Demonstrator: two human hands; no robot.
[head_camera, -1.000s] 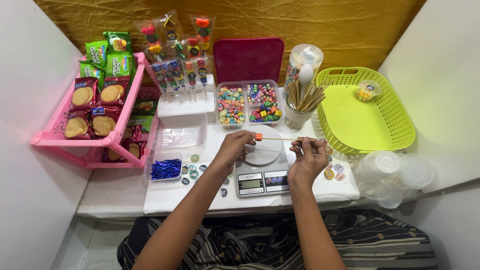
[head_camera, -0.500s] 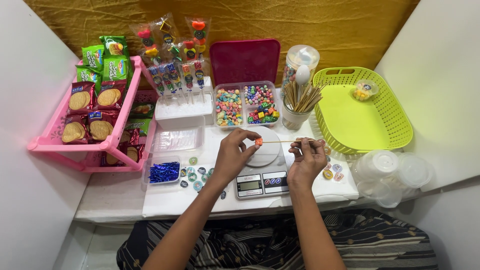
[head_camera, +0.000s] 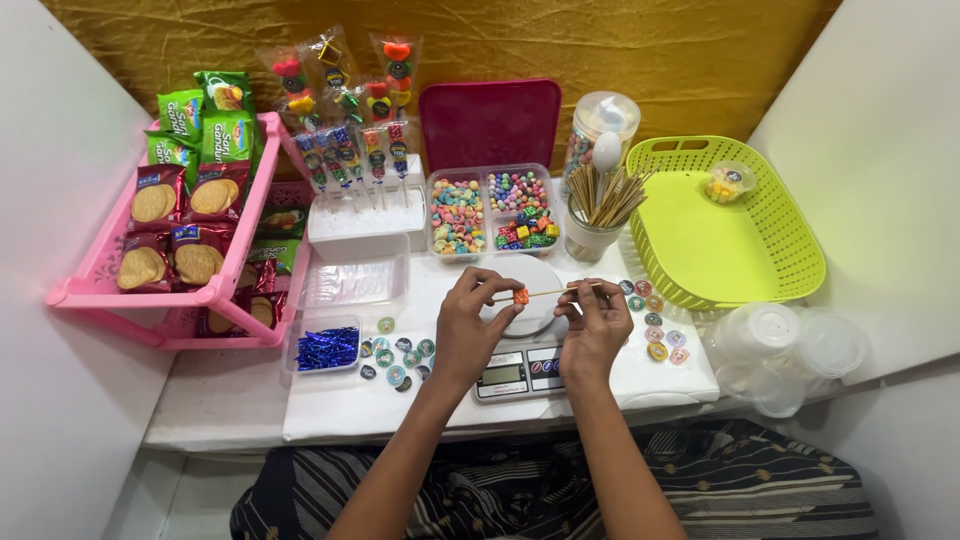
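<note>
Head view, looking down on a white work surface (head_camera: 330, 405). A thin wooden skewer (head_camera: 548, 292) is held level above the round pan of a small digital scale (head_camera: 522, 345); its long axis runs left to right across the frame, rising very slightly toward the right. The right hand (head_camera: 595, 330) pinches the skewer's right end between thumb and fingertips, closed on the stick. The left hand (head_camera: 470, 325) has its fingertips closed on a small orange candy cube (head_camera: 521, 296) threaded on the skewer near its left end. Which end carries the sharpened tip cannot be made out; the left end is partly masked by the fingers.

Behind the scale stand a clear two-compartment box of coloured candies (head_camera: 495, 212), a cup of spare skewers (head_camera: 593, 215) and a clear jar (head_camera: 600, 135). Finished candy skewers in clear wrappers (head_camera: 345, 130) stand upright in a white foam block (head_camera: 365, 220). A lime-green perforated basket (head_camera: 760, 265) lies to the right, with round stickers (head_camera: 655, 325) between it and the scale. More stickers (head_camera: 400, 355) and a tray of blue twist ties (head_camera: 328, 348) lie to the left, near a pink rack of biscuit packets (head_camera: 170, 240).

The scale's display is half covered by the wrists. The stacked clear lidded cups (head_camera: 790, 350) at lower right are hard to tell apart.
</note>
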